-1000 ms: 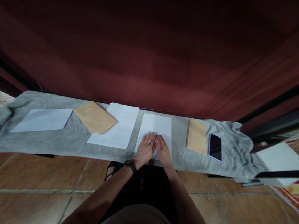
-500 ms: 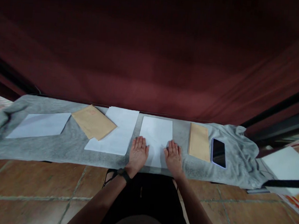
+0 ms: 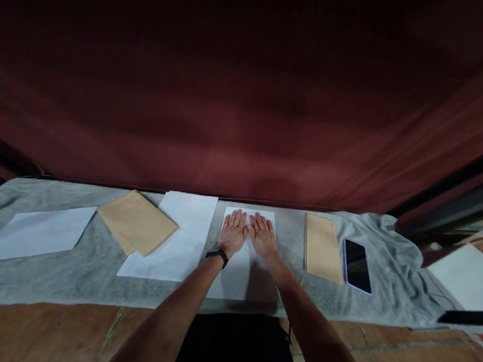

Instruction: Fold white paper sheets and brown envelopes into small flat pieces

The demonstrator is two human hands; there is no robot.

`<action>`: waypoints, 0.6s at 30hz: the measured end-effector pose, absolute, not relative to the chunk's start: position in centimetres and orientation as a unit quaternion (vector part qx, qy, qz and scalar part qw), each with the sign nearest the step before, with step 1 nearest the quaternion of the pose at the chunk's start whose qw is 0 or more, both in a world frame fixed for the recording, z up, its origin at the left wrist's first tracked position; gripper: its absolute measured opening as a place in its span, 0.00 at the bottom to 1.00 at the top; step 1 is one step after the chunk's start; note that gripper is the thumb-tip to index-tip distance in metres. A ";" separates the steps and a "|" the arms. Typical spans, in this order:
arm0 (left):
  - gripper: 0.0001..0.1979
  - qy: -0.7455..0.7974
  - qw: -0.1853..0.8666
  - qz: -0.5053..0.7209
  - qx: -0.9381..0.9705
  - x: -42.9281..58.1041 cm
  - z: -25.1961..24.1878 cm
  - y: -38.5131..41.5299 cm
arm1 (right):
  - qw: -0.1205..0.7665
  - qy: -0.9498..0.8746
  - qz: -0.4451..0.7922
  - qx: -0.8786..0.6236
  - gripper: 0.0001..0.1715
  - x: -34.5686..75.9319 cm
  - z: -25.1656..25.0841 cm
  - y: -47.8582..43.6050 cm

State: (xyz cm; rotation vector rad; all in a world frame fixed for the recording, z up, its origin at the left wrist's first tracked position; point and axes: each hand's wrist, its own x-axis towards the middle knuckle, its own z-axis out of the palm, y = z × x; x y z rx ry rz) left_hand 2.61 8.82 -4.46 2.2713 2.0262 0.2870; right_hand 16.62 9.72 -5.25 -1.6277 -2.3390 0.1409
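Flattened side by side and gripping nothing, the left hand (image 3: 233, 234) and right hand (image 3: 263, 239) rest on a white sheet (image 3: 233, 279) atop gray cloth (image 3: 288, 247). One tan envelope (image 3: 136, 222) overlaps white papers (image 3: 189, 227) at left; another envelope (image 3: 323, 247), any lettering unreadable, lies beside a phone (image 3: 357, 264).

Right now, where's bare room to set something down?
Gray cloth is bare between the center paper and the brown envelope beside the smartphone, and between the leftmost paper and the cloth's near edge. Crowded: another brown envelope overlapping white paper.
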 end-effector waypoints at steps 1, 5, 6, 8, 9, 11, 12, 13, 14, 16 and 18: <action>0.29 0.669 0.038 0.097 0.736 2.3 -4.6 9.1 | 0.140 -0.808 0.041 -0.571 0.30 16.9 -5.4 10.1; 0.30 0.697 0.020 0.109 0.708 1.2 -5.2 9.8 | 0.135 -0.777 0.022 -0.614 0.33 17.8 -5.9 11.4; 0.30 0.701 0.016 0.112 0.704 1.0 -5.3 9.8 | 0.137 -0.768 0.017 -0.625 0.33 18.0 -6.0 11.7; 0.31 0.707 0.008 0.120 0.697 0.8 -5.4 9.5 | 0.142 -0.756 0.009 -0.640 0.34 18.3 -6.0 12.0; 0.30 0.710 0.005 0.124 0.693 0.7 -5.4 9.2 | 0.144 -0.752 0.005 -0.644 0.35 18.5 -6.0 12.1; 0.30 0.717 0.000 0.130 0.685 0.6 -5.3 8.1 | 0.147 -0.746 -0.003 -0.650 0.35 18.5 -5.8 11.7; 0.30 0.719 -0.004 0.134 0.682 0.6 -5.2 7.3 | 0.152 -0.744 -0.009 -0.651 0.34 18.5 -5.7 11.1; 0.30 0.718 -0.008 0.138 0.682 0.7 -5.2 6.4 | 0.158 -0.744 -0.015 -0.649 0.34 18.4 -5.7 10.3; 0.30 0.718 -0.019 0.146 0.681 0.7 -5.1 5.2 | 0.167 -0.745 -0.023 -0.646 0.33 18.3 -5.7 9.2; 0.30 0.693 -0.040 0.158 0.702 0.9 -5.2 2.3 | 0.181 -0.782 -0.033 -0.595 0.32 18.0 -6.0 6.1; 0.28 0.653 -0.047 0.158 0.739 0.9 -5.4 -0.8 | 0.175 -0.814 -0.033 -0.552 0.30 18.1 -6.6 2.5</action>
